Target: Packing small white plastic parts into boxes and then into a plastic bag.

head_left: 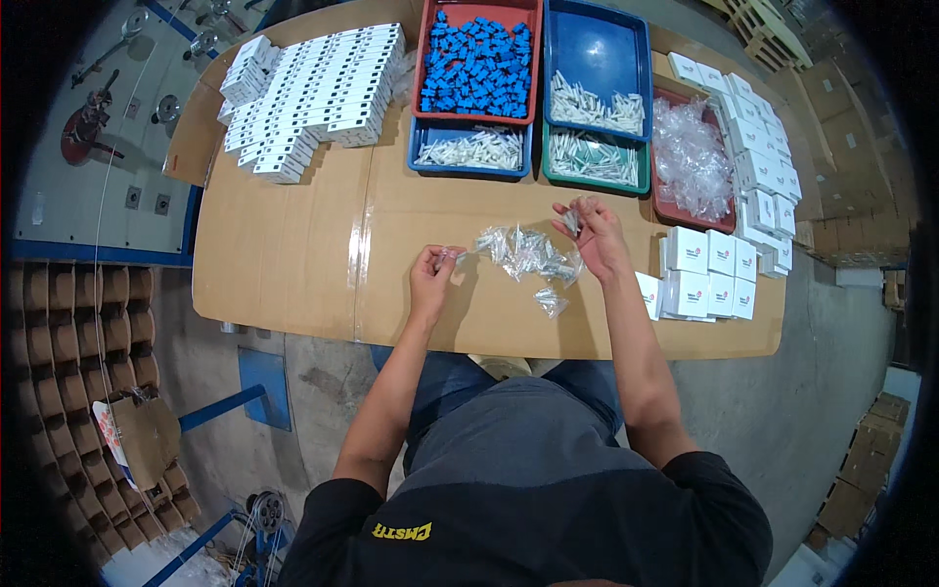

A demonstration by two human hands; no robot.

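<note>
With fingers nearly closed, clear plastic is pinched by the left hand left of the bag pile, 1 bag by the right hand at its right. Edges are best gripped lightly.

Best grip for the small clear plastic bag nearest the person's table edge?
Pinch the near end of that small clear plastic bag, probably from the person's side and slightly above. It lies on the tan cardboard tabletop, on the near side of the pile of clear plastic bags, so that end looks most reachable; its film appears thin and loose, suiting a fingertip pinch.
</note>
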